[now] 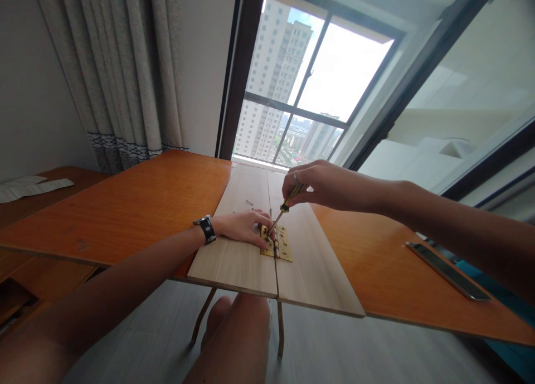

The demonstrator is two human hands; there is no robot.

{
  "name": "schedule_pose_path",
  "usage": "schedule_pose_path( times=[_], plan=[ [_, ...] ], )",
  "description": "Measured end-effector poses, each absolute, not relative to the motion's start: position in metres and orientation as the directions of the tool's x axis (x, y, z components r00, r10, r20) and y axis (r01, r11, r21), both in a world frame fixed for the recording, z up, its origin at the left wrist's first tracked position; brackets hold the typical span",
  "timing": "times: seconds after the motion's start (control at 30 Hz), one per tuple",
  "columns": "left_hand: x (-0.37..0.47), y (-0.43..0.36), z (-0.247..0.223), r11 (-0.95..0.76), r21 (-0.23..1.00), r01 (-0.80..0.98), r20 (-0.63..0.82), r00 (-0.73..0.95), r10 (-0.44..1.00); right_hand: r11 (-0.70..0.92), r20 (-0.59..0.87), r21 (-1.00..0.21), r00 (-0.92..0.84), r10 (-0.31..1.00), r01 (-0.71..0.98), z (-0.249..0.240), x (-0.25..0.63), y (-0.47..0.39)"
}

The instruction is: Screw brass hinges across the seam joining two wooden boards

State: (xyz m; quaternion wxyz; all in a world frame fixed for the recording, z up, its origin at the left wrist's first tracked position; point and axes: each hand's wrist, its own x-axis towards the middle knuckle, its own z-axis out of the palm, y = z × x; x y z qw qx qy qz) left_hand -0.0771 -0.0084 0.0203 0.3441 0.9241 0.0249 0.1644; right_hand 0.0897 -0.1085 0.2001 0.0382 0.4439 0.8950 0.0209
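Observation:
A yellow-and-black screwdriver [297,190] is gripped in my right hand [311,182], its shaft slanting down and left to the brass hinge [284,243]. The hinge lies flat across the seam between two pale wooden boards [238,261], one leaf on each. With thumb and fingers, my left hand [246,227] holds the left leaf, around the screwdriver's tip. Small dark screws [266,232] show on that leaf; the exact contact of the tip is too small to tell. A loose screw [249,203] lies on the left board beyond my left hand.
The boards rest on an orange-brown wooden table [167,189] and overhang its front edge. A dark phone-like slab [447,271] lies at the table's right. Beyond stand a window [309,88] and a grey curtain [129,66]. My legs [238,339] are below the boards.

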Motion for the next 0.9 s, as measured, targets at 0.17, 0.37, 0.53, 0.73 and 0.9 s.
schedule_pose_path(
  times=[0.17,0.37,0.53,0.73,0.9],
  plan=[
    [-0.077,-0.008,0.022,-0.755,0.644,-0.128,0.319,0.941,0.112,0.599,-0.050,0.071,-0.597,0.801,0.798,0.200,0.093,-0.109],
    [-0.074,-0.009,0.019,-0.743,0.655,-0.133,0.350,0.926,0.143,0.600,-0.053,0.058,-0.598,0.800,0.798,0.202,0.095,-0.112],
    [-0.071,-0.012,0.016,-0.735,0.670,-0.109,0.355,0.916,0.189,0.589,-0.072,0.053,-0.586,0.807,0.806,0.203,0.096,-0.111],
    [-0.067,-0.010,0.013,-0.739,0.666,-0.099,0.358,0.912,0.201,0.608,-0.063,0.061,-0.605,0.794,0.792,0.203,0.098,-0.109],
    [-0.066,-0.010,0.013,-0.734,0.673,-0.092,0.362,0.906,0.218,0.608,-0.065,0.058,-0.604,0.794,0.792,0.203,0.099,-0.108]
  ],
)
